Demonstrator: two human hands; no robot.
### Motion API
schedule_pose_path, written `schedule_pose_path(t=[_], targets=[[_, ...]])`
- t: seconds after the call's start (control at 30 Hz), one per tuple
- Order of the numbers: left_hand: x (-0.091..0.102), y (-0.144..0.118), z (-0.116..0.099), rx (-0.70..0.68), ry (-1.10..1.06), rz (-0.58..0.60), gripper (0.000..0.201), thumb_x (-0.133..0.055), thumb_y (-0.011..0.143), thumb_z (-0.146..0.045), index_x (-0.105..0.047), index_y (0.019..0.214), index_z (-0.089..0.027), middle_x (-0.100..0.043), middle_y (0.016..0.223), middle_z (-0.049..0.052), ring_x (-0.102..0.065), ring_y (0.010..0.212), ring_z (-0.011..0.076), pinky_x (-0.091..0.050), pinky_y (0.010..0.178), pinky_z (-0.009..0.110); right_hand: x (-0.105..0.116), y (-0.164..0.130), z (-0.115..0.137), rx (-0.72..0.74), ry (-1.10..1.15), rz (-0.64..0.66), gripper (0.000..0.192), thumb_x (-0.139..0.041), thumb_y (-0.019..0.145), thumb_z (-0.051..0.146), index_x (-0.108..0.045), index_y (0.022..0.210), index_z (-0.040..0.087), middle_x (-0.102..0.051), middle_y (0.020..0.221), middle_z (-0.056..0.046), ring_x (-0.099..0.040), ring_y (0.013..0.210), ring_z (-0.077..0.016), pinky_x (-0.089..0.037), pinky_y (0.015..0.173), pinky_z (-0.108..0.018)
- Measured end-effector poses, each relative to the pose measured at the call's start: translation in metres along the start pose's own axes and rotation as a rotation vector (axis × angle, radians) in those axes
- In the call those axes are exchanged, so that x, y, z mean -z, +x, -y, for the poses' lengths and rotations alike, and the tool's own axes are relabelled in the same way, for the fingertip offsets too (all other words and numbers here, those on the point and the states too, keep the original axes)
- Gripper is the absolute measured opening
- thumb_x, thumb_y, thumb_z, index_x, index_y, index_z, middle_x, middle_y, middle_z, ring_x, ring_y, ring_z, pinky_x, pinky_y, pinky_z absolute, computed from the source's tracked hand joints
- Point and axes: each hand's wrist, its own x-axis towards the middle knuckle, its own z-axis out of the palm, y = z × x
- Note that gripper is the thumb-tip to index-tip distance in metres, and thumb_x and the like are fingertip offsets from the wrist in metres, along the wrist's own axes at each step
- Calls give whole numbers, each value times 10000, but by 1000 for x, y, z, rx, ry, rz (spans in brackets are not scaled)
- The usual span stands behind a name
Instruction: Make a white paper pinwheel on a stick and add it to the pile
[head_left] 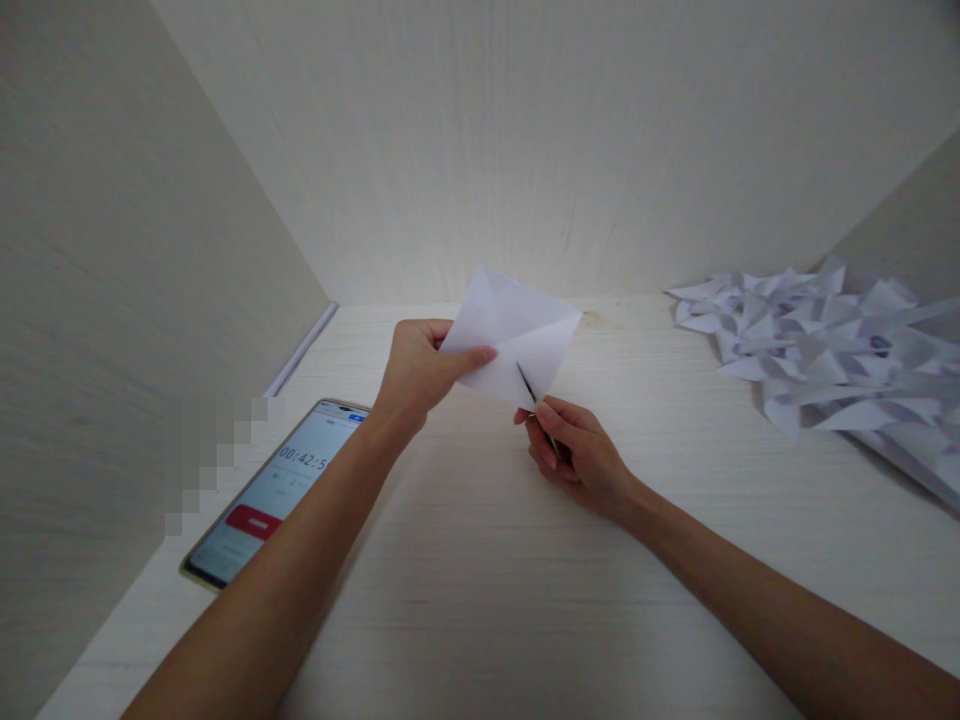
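A square sheet of white paper (517, 315) with diagonal creases is held up above the table. My left hand (420, 370) pinches its left corner, thumb on the near face and fingers behind. In my right hand (574, 450) is a pair of small dark scissors (531, 388), the fingers closed round the handles. One blade shows in front of the sheet near its lower corner, pointing up and left. Whether the other blade lies behind the paper, I cannot see. Most of the handles are hidden by the fingers.
On the left a phone (259, 515) showing a running timer lies partly beneath my left forearm. Several folded white paper pinwheels (817, 345) are heaped at the right. Pale walls (525, 150) enclose the wooden table (480, 600) at the back and sides.
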Motion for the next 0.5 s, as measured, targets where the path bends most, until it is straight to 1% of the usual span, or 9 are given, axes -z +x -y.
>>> schedule_pose_path(t=[0.23,0.5], targets=[[0,0,-1,11,22,24,176,-706,480,-240,-679,613,-130,-628,600,-3,-535,530,115,-422,479,232,2,0,0,-1,7,7,246,-567,719,398,-538,721,153,-392,366,99,-203,271,-15,-109,277,-165],[0,-1,-4,35,12,52,138,-714,465,-204,-666,567,-124,-611,551,-18,-505,491,90,-396,461,209,3,1,0,8,23,22,260,-582,710,405,-537,710,148,-392,374,96,-217,274,-14,-105,274,-167]])
